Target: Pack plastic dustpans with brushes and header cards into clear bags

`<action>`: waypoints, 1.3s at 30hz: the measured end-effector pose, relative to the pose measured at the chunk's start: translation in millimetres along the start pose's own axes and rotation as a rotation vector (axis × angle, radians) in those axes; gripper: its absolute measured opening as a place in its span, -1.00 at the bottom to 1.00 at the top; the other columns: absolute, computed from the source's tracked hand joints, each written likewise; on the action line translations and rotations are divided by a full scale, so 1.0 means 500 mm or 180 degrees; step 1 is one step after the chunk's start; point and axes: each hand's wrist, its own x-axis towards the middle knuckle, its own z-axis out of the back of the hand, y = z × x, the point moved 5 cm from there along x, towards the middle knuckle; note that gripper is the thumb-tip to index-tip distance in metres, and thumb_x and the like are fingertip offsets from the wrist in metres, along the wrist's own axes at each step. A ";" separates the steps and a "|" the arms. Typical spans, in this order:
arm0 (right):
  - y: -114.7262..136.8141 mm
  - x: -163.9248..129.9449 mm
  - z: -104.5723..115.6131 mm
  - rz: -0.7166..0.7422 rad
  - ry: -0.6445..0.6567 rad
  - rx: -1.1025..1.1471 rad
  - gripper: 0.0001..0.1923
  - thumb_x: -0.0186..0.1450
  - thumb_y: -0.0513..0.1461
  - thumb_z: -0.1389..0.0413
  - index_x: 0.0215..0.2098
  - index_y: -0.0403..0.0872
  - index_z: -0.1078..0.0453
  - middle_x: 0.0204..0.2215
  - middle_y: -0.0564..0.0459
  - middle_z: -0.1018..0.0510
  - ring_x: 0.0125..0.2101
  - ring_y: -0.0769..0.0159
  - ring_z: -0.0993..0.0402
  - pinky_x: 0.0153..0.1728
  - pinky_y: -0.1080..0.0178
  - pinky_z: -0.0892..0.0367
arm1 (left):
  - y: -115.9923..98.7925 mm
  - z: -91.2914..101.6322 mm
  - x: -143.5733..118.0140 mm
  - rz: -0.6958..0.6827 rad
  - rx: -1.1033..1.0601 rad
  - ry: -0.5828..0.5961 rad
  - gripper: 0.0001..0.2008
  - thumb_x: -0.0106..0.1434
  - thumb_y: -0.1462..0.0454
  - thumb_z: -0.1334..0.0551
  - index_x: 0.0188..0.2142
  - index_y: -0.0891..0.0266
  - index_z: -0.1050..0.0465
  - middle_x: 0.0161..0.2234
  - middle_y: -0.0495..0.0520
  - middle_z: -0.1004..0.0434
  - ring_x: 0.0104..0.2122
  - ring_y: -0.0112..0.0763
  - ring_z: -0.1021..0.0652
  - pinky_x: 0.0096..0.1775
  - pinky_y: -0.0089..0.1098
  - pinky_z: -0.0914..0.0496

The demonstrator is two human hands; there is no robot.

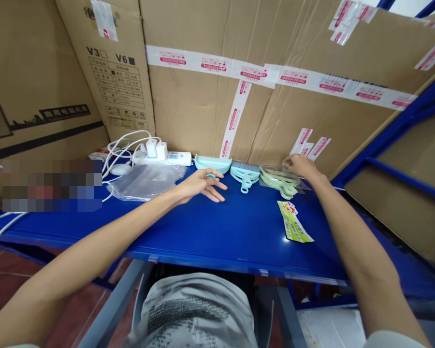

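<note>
The left hand (203,186) lies loose, fingers spread, on the blue table (217,237) beside the teal dustpans (212,164). The right hand (300,166) touches the bagged green pieces (280,180) near the cardboard; whether its grip has closed is unclear.

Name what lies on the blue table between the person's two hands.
In the head view, a stack of teal brushes lies between the left hand and right hand; green pieces sit by the right.
</note>
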 end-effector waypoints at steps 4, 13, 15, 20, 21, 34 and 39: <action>0.032 -0.086 0.051 -0.0061 0.0933 0.0269 -0.57 0.33 0.08 -0.19 -0.08 -0.06 -0.63 -0.29 -0.09 -0.72 -0.40 0.15 -0.61 -0.32 0.19 -0.42 | -0.025 0.030 0.003 -0.0551 0.0776 -0.0476 -0.86 0.35 0.37 -0.25 -0.09 0.26 -0.43 -0.19 0.21 -0.71 -0.44 -0.24 -0.70 -0.32 -0.24 -0.58; 0.086 -0.162 0.012 0.0258 0.0799 -0.0136 -0.68 0.11 -0.16 -0.35 -0.15 -0.02 -0.57 -0.40 0.00 -0.66 -0.35 0.10 -0.61 -0.30 0.21 -0.37 | -0.065 0.097 0.004 -0.1317 0.4140 -0.1266 -0.88 0.35 0.21 -0.31 -0.21 0.19 -0.61 -0.19 0.18 -0.63 -0.23 -0.13 -0.60 -0.12 -0.25 -0.41; 0.081 -0.163 0.013 0.0240 0.0772 -0.0078 -0.66 0.14 -0.12 -0.36 -0.12 -0.03 -0.58 -0.35 -0.03 -0.68 -0.29 0.07 -0.63 -0.26 0.19 -0.39 | -0.052 0.092 0.009 -0.1324 0.4238 -0.1106 -0.78 0.37 0.11 -0.34 -0.15 0.20 -0.62 -0.13 0.19 -0.58 -0.22 -0.15 -0.59 -0.12 -0.25 -0.41; 0.110 -0.175 0.053 0.0103 -0.0057 0.0042 -0.58 0.36 0.06 -0.16 -0.03 -0.04 -0.60 -0.09 -0.17 -0.71 -0.06 -0.11 -0.61 -0.11 0.05 -0.41 | -0.012 0.083 0.026 -0.1193 0.4440 -0.0841 -0.79 0.38 0.15 -0.33 -0.11 0.22 -0.65 0.03 0.24 -0.44 -0.22 -0.16 -0.58 -0.06 -0.18 -0.45; 0.124 -0.178 0.059 0.0049 -0.0220 0.0007 -0.59 0.39 0.05 -0.13 -0.03 -0.05 -0.60 -0.08 -0.18 -0.71 -0.05 -0.13 -0.60 -0.12 0.03 -0.40 | -0.008 0.084 0.029 -0.1183 0.4414 -0.0839 -0.80 0.39 0.17 -0.32 -0.13 0.23 -0.64 0.03 0.25 -0.42 -0.22 -0.16 -0.57 -0.04 -0.17 -0.46; 0.250 -0.206 0.062 0.0341 -0.1583 0.1046 -0.73 0.42 -0.10 -0.09 -0.34 -0.06 -0.51 -0.32 -0.11 -0.68 -0.25 0.07 -0.63 -0.22 0.11 -0.43 | -0.105 0.111 0.001 -0.2243 0.3641 -0.1955 -0.95 0.42 0.33 -0.21 -0.21 0.26 -0.44 -0.08 0.19 -0.32 -0.12 -0.20 -0.51 -0.07 -0.14 -0.56; 0.303 -0.209 0.034 -0.0169 -0.0355 0.4300 -0.48 0.39 0.09 -0.20 0.22 0.09 -0.30 -0.11 -0.05 -0.66 -0.32 0.13 -0.70 -0.35 0.09 -0.61 | -0.155 -0.041 -0.152 -0.3158 0.3853 -0.1965 -0.94 0.44 0.37 -0.23 -0.21 0.21 -0.40 -0.09 0.13 -0.32 -0.19 -0.32 -0.52 -0.17 -0.27 -0.56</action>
